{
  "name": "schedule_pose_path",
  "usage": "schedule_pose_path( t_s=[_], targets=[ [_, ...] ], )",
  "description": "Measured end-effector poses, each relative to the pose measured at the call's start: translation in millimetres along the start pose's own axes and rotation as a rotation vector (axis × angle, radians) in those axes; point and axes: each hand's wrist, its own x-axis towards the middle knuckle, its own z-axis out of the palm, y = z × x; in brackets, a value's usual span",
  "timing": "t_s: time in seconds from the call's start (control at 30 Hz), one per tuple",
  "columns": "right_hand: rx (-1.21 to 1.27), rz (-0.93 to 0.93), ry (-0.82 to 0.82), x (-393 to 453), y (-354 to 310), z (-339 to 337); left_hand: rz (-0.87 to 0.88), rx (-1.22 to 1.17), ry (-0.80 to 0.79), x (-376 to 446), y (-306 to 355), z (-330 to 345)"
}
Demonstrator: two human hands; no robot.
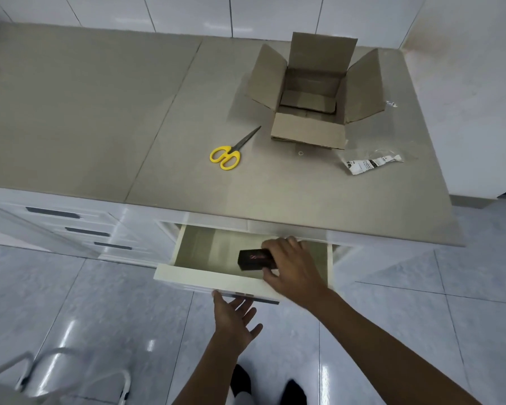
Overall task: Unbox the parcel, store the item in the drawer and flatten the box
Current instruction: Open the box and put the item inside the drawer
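Observation:
A cream drawer (208, 277) stands pulled out below the counter edge. Inside it, my right hand (292, 267) grips a small black box (254, 259) with a pink mark, fingers over its far side and thumb on its near side. My left hand (234, 317) is just under the drawer's front, fingers spread and relaxed, fingertips by the dark handle strip. The brown cardboard parcel box (310, 131) sits on the counter at the back right with all its flaps open and nothing visible inside but cardboard.
Yellow-handled scissors (228, 154) lie on the beige counter (100, 112) left of the box. A clear plastic wrapper with a white label (371, 162) lies to its right. More drawers (70, 220) are at the left. A metal frame (41, 372) stands on the floor, lower left.

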Motion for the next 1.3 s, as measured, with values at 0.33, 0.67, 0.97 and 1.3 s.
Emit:
schedule_pose_path(
  t_s=[0.33, 0.67, 0.97, 1.3],
  targets=[
    [-0.024, 0.135, -0.617, 30.4, 22.0, 42.8, -0.060, -0.014, -0.055, 2.4, 1.0, -10.0],
    [-0.190, 0.172, -0.716, 23.5, 32.1, 57.2, -0.100, -0.086, -0.062, -2.7, 5.3, -8.2],
    [-0.201, 0.220, -0.713, 19.6, 31.0, 58.7, -0.088, -0.159, -0.084, -8.3, 2.4, -5.7],
    [-0.085, 0.266, -0.659, 16.8, 29.2, 54.9, -0.077, -0.287, -0.187, -18.0, -16.0, 2.1]
  ],
)
